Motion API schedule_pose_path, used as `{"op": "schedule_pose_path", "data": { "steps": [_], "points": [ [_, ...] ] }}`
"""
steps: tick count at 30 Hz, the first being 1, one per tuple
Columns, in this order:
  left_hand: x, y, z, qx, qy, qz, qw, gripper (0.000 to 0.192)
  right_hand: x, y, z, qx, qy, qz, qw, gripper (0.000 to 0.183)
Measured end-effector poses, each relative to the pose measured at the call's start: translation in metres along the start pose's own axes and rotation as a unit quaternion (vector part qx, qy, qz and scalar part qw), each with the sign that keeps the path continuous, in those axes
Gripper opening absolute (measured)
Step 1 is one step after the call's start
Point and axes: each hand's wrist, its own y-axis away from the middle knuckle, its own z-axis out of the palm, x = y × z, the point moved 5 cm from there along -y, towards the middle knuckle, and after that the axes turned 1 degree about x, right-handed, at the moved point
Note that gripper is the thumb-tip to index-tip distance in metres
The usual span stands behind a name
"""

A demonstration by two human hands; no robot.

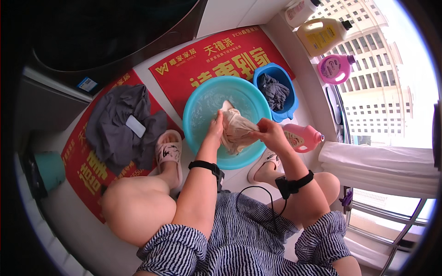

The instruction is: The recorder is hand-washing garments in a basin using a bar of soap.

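A turquoise plastic basin [193, 145] of soapy water stands on the floor between my feet. Over it I hold a wet cream cloth garment [238, 131], bunched up. My left hand [216, 127] lies along the garment's left side, its thumb pointing up; part of its fingers is hidden. At the garment's right end, my right hand [271, 134] pinches the fabric above the basin's right rim. Straps with small black devices sit around both forearms.
Behind the basin's right side is a blue tub [292, 93] with dark cloth. A pink detergent bottle [300, 138] lies close to my right arm. Grey fabric [117, 131] bearing a white bar-shaped object [135, 126] covers part of a red mat [165, 82]. Detergent bottles [334, 69] line the windowsill.
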Motion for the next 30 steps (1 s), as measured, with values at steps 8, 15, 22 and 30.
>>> {"op": "schedule_pose_path", "data": {
  "steps": [8, 15, 22, 30],
  "points": [
    [0.020, 0.007, -0.009, 0.211, -0.265, 0.140, 0.930, 0.071, -0.042, 0.024, -0.028, 0.018, 0.020, -0.023, 0.999, 0.022],
    [0.033, 0.039, 0.028, -0.069, 0.078, 0.056, 0.993, 0.070, -0.018, 0.026, -0.056, 0.031, -0.255, 0.064, 0.964, 0.016],
    [0.018, 0.040, 0.029, -0.164, -0.001, 0.168, 0.972, 0.077, -0.023, 0.022, -0.047, 0.034, -0.497, 0.193, 0.845, 0.018],
    [-0.113, 0.030, -0.008, -0.011, 0.043, -0.132, 0.990, 0.081, -0.024, 0.009, -0.047, 0.026, -0.604, 0.198, 0.772, 0.016]
  ]
}}
